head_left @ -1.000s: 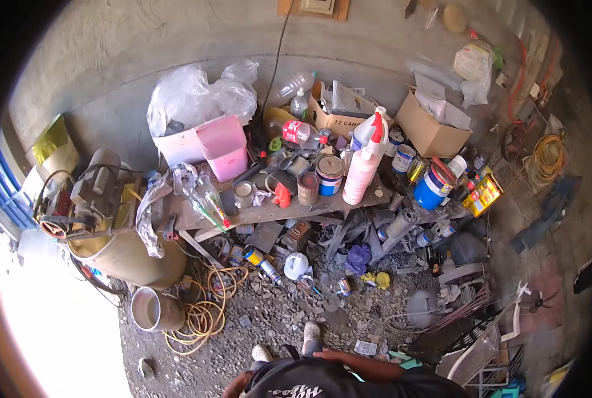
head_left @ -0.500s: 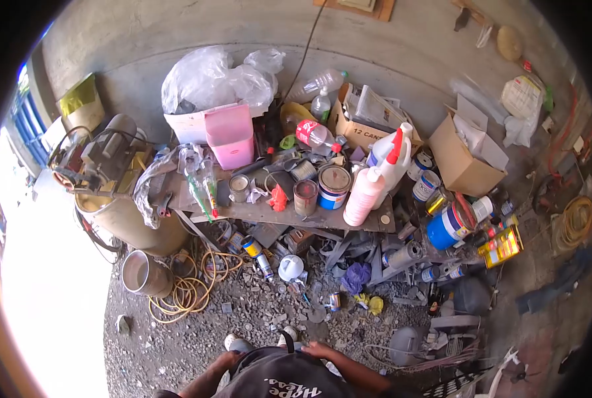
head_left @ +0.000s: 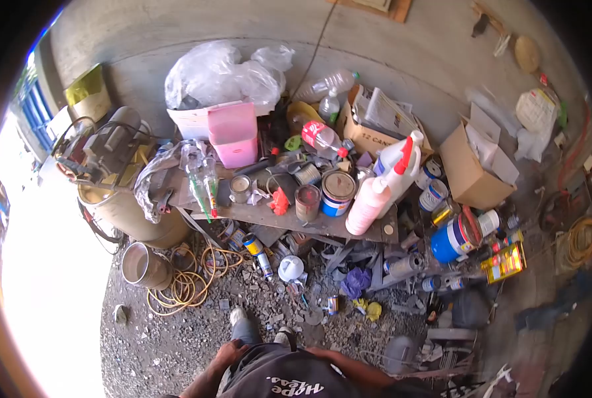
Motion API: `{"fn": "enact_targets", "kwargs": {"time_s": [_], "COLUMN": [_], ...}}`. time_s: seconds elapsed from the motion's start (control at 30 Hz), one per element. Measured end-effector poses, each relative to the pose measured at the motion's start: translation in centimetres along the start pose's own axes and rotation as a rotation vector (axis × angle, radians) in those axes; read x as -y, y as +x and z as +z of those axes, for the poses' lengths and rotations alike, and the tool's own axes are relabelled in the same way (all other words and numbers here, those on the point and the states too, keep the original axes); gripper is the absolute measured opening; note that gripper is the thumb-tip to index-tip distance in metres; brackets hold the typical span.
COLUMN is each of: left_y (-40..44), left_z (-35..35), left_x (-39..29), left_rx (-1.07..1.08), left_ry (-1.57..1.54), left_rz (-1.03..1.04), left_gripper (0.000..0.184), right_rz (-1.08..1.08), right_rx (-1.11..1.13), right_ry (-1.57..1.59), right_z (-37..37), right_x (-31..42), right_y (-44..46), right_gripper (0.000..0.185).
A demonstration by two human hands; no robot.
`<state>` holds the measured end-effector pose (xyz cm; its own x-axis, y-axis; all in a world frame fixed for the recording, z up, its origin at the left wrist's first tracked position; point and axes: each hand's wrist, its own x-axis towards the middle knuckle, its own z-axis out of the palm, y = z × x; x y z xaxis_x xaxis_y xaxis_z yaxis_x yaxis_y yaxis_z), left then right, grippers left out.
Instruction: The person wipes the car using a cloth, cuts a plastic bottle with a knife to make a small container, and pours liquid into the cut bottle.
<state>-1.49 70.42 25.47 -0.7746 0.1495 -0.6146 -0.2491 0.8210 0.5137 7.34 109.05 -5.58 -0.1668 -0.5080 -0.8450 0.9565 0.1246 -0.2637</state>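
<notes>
My left hand [head_left: 230, 351] rests low in the view against my left thigh, beside the hem of my dark printed shirt [head_left: 289, 371]. My right hand [head_left: 317, 354] lies at the shirt's other side, near my hip. The fingers of both hands are too small and partly covered to read, and no object shows in either. Beyond them, a cluttered wooden bench [head_left: 263, 215] holds a pink container [head_left: 235, 151], a paint can [head_left: 338, 192], a rusty can [head_left: 307, 203], a pink bottle [head_left: 367, 207] and white jugs with red nozzles [head_left: 401, 166].
Gravel floor [head_left: 196, 338] carries a metal bucket [head_left: 146, 266], a coiled yellow hose [head_left: 177, 292] and scattered cans. A motor machine [head_left: 104, 149] stands left on a drum. Cardboard boxes [head_left: 475, 162], a blue paint can [head_left: 454, 239] and a grey fan [head_left: 399, 353] are to the right.
One foot has stepped forward on the gravel, with the leg now showing. My left hand has shifted slightly up with it. The view has turned a little, so the bench items sit differently.
</notes>
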Motion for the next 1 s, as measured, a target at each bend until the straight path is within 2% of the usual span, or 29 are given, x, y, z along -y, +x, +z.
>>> {"fn": "enact_targets", "kwargs": {"time_s": [0.1, 0.2, 0.3, 0.4, 0.43, 0.5, 0.57, 0.7, 0.8, 0.83, 0.93, 1.0], "left_y": [1.4, 4.4, 7.4, 12.9, 14.5, 14.3, 16.6, 18.6, 20.6, 21.1, 23.0, 24.0], "left_z": [0.6, -0.6, -2.1, -2.3, -2.8, -9.7, -10.7, -16.5, -19.1, -19.9, -21.8, -22.7], "left_x": [0.8, 0.9, 0.1, 1.7, 2.1, -2.8, -2.1, -4.4, -4.6, -4.7, -4.8, -5.0], "left_rx": [-0.011, 0.171, 0.254, 0.315, 0.342, 0.447, 0.277, 0.328, 0.359, 0.373, 0.427, 0.441], "left_ry": [-0.06, -0.047, -0.061, 0.244, 0.305, 0.205, 0.206, 0.201, 0.308, 0.308, 0.316, 0.326], "left_rz": [0.04, 0.004, 0.017, 0.077, 0.111, 0.123, 0.155, 0.136, 0.288, 0.289, 0.221, 0.229], "left_gripper": [0.058, 0.058, 0.058, 0.06, 0.061, 0.061, 0.058, 0.057, 0.055, 0.055, 0.054, 0.053], "right_rz": [-0.107, -0.227, -0.265, -0.301, -0.287, -0.28, -0.284, -0.361, -0.234, -0.224, -0.275, -0.284], "right_rx": [-0.14, -0.284, -0.384, -0.454, -0.448, -0.591, -0.582, -0.585, -0.626, -0.623, -0.855, -0.848], "right_ry": [-0.084, -0.206, -0.341, -0.511, -0.511, -1.017, -1.058, -1.242, -1.401, -1.391, -0.716, -0.663], "right_z": [1.4, 1.6, 3.1, 5.5, 4.6, 1.1, 1.9, 3.6, 4.0, 5.4, 10.6, 12.8], "right_x": [3.7, 4.6, 8.2, 11.3, 9.9, 5.3, 5.4, 7.8, 11.3, 13.8, 21.2, 23.5], "right_y": [-3.5, -6.0, -10.1, -12.9, -11.0, -6.2, -7.2, -9.7, -7.1, -8.1, -11.0, -11.9], "right_gripper": [0.048, 0.045, 0.043, 0.041, 0.041, 0.036, 0.036, 0.035, 0.036, 0.036, 0.041, 0.042]}}
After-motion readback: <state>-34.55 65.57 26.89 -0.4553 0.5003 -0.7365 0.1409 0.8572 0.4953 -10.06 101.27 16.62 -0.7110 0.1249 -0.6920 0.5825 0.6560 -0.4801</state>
